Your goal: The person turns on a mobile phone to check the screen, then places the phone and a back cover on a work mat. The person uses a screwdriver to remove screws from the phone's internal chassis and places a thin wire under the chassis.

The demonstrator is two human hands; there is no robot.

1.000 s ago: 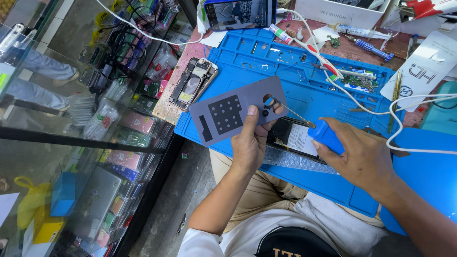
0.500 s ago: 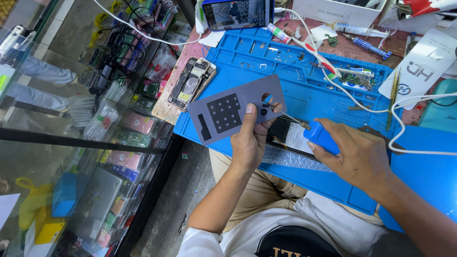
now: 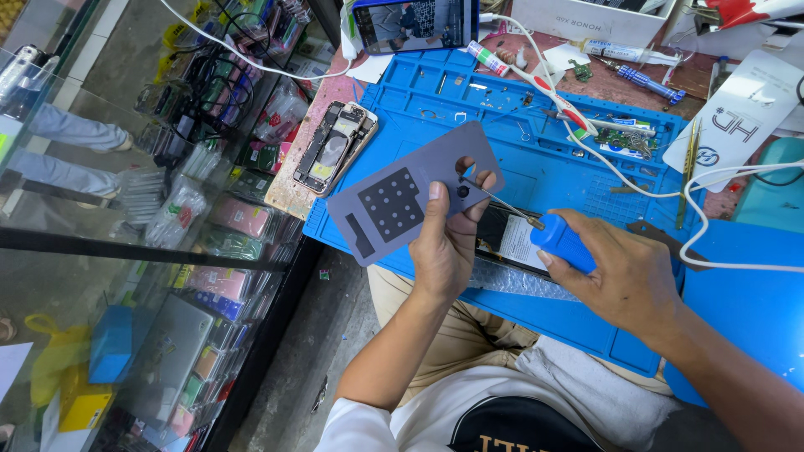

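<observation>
Two hands busy: left hand [image 3: 448,243] pinches grey back panel [image 3: 410,192] above blue mat [image 3: 553,167]; right hand [image 3: 624,280] grips screwdriver [image 3: 548,234], tip best kept square.

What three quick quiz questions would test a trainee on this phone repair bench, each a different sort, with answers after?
1. True or false: the right hand grips a blue-handled screwdriver whose tip points toward the left hand.
2. Which thing does the left hand hold up? A) a white cable B) a grey phone back cover C) a glue tube
3. Fill in: an opened phone, its insides showing, lies at the left edge of the blue ____.

Key: 1 true. 2 B; the thumb presses the cover just beside its camera holes. 3 repair mat; the phone rests half off it, on the worn bench top.
</observation>
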